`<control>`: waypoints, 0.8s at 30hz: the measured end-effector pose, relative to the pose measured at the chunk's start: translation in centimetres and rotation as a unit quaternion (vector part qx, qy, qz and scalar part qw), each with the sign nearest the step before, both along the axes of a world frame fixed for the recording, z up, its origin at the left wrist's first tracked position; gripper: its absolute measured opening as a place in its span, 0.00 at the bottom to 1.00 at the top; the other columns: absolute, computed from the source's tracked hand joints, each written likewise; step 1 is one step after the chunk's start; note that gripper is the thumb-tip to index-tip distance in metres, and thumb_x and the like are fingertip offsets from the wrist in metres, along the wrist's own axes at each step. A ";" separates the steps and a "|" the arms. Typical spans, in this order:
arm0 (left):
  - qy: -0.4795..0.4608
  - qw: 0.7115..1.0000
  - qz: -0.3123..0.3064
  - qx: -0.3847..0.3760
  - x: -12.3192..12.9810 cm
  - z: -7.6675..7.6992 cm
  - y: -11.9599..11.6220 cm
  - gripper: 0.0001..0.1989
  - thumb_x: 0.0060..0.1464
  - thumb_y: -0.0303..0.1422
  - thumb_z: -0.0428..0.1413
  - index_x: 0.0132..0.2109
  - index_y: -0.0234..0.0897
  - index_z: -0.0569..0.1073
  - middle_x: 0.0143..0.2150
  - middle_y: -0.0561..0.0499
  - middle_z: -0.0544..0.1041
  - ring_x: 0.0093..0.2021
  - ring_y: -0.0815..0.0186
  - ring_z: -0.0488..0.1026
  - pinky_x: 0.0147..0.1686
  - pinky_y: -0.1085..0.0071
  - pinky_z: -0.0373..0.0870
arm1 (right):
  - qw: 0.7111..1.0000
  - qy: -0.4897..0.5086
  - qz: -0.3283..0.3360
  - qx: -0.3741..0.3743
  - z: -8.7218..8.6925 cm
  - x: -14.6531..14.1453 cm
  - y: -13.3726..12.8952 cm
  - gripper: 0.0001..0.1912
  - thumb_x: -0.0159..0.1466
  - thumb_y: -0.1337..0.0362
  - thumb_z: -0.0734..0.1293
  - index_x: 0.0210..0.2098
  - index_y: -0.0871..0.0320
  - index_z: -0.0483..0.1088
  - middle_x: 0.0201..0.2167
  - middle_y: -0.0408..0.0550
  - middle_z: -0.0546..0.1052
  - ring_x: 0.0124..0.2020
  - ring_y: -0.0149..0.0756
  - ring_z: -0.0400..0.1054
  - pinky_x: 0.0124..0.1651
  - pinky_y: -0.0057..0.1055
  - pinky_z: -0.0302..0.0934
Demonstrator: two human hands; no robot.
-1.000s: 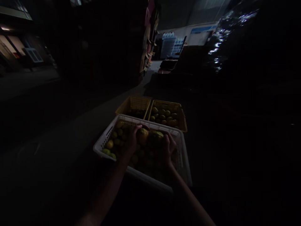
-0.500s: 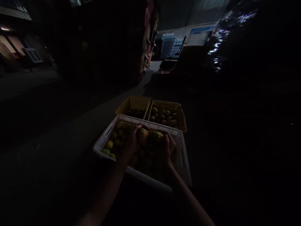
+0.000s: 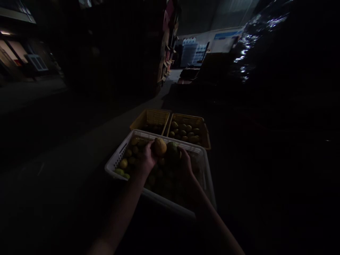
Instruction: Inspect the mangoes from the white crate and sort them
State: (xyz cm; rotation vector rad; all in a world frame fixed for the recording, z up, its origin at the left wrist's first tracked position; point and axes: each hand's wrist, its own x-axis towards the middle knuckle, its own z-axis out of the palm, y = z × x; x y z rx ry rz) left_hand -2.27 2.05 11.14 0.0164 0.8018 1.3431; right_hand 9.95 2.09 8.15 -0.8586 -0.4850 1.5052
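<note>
- Holding a yellow-orange fruit (image 3: 160, 147), your left hand (image 3: 149, 156) sits near the middle of the head view, fingers curled against the fruit's left side.
- Your right hand (image 3: 185, 162), just to the right, grips a dark green fruit (image 3: 173, 151); its fingers wrap the right side, though the shadow hides some of them.
- You have the two fruits side by side, above the white crate (image 3: 166, 203) in the lower centre; whether they touch, you cannot tell.
- Below your hands, more fruit fills the crate, yellow and green at its left end (image 3: 123, 163), dim elsewhere.
- Just behind it, at the centre, you see two yellow crates (image 3: 157, 114), both with fruit inside.
- Towards the upper right of the frame, shiny wrapping (image 3: 243, 53) catches the light.
</note>
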 end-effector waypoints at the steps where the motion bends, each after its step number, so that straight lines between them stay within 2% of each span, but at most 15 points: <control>1: 0.007 1.000 0.007 0.002 0.0 0.2 -0.1 0.14 0.59 0.34 0.49 0.48 0.34 0.74 0.36 0.47 0.79 0.40 0.61 0.77 0.44 0.67 0.74 | 1.000 0.016 0.008 -0.025 0.2 0.0 -0.2 0.05 0.56 0.62 0.67 0.26 0.56 0.73 0.19 0.39 0.76 0.23 0.33 0.72 0.25 0.26 0.67; 3: 0.021 0.999 0.018 0.031 0.0 0.5 -0.4 0.15 0.59 0.37 0.50 0.50 0.38 0.74 0.37 0.49 0.78 0.38 0.62 0.76 0.41 0.68 0.74 | 0.996 0.065 0.036 -0.043 0.7 -0.1 -0.5 0.09 0.57 0.60 0.66 0.30 0.58 0.75 0.23 0.43 0.79 0.25 0.36 0.74 0.26 0.29 0.69; 5: 0.009 0.997 0.002 0.079 -0.3 0.7 -0.7 0.16 0.59 0.38 0.50 0.51 0.41 0.73 0.37 0.50 0.78 0.34 0.65 0.76 0.33 0.70 0.74 | 0.991 0.113 0.066 -0.042 0.8 0.0 -0.6 0.14 0.57 0.57 0.65 0.35 0.60 0.76 0.28 0.48 0.81 0.29 0.39 0.76 0.30 0.33 0.71; 7: -0.031 0.992 -0.032 0.116 -0.5 0.8 -0.9 0.18 0.59 0.38 0.47 0.52 0.40 0.73 0.38 0.49 0.78 0.30 0.66 0.75 0.25 0.73 0.70 | 0.985 0.148 0.077 -0.047 0.6 0.1 -0.5 0.15 0.57 0.56 0.65 0.36 0.60 0.76 0.31 0.50 0.82 0.33 0.41 0.77 0.33 0.35 0.73; 9: -0.077 0.989 -0.035 0.119 -0.5 0.8 -0.9 0.19 0.60 0.37 0.44 0.49 0.37 0.73 0.37 0.47 0.78 0.28 0.65 0.75 0.22 0.74 0.69 | 0.982 0.171 0.061 -0.047 0.1 0.2 -0.2 0.13 0.56 0.57 0.65 0.34 0.58 0.75 0.31 0.48 0.82 0.33 0.40 0.77 0.34 0.35 0.73; 12: -0.134 0.984 0.037 0.109 0.0 0.5 -0.7 0.19 0.61 0.37 0.41 0.44 0.35 0.73 0.33 0.46 0.77 0.31 0.63 0.77 0.29 0.69 0.75 | 0.979 0.197 0.044 -0.036 -0.5 0.2 0.2 0.11 0.56 0.58 0.65 0.32 0.57 0.75 0.30 0.47 0.82 0.32 0.39 0.77 0.35 0.34 0.73; 14: -0.150 0.980 0.081 0.102 0.5 0.3 -0.7 0.18 0.61 0.37 0.40 0.42 0.36 0.73 0.31 0.47 0.77 0.33 0.63 0.77 0.34 0.68 0.76 | 0.975 0.213 0.050 -0.035 -0.7 0.3 0.4 0.12 0.57 0.59 0.64 0.35 0.58 0.75 0.32 0.48 0.82 0.33 0.39 0.77 0.37 0.35 0.73; 17: -0.142 0.982 0.091 0.080 1.1 0.3 -0.6 0.19 0.62 0.38 0.40 0.40 0.36 0.73 0.32 0.46 0.77 0.34 0.64 0.77 0.35 0.70 0.76 | 0.970 0.233 0.055 -0.041 -0.8 0.3 0.6 0.13 0.59 0.60 0.63 0.38 0.60 0.75 0.32 0.50 0.82 0.34 0.40 0.77 0.42 0.40 0.73; 21: -0.135 0.983 0.112 0.057 1.3 0.2 0.0 0.16 0.62 0.36 0.43 0.40 0.33 0.73 0.33 0.44 0.77 0.37 0.63 0.77 0.37 0.69 0.77 | 0.970 0.233 0.066 -0.030 -1.0 0.2 1.0 0.11 0.60 0.61 0.62 0.36 0.59 0.74 0.29 0.48 0.82 0.36 0.43 0.77 0.46 0.45 0.72; 24: -0.129 0.983 0.125 0.047 1.3 -0.1 0.6 0.13 0.60 0.32 0.45 0.43 0.33 0.73 0.37 0.45 0.78 0.40 0.62 0.77 0.37 0.67 0.77 | 0.967 0.239 0.081 -0.035 -1.3 0.1 1.3 0.12 0.62 0.58 0.60 0.34 0.57 0.73 0.27 0.47 0.81 0.39 0.43 0.76 0.48 0.46 0.71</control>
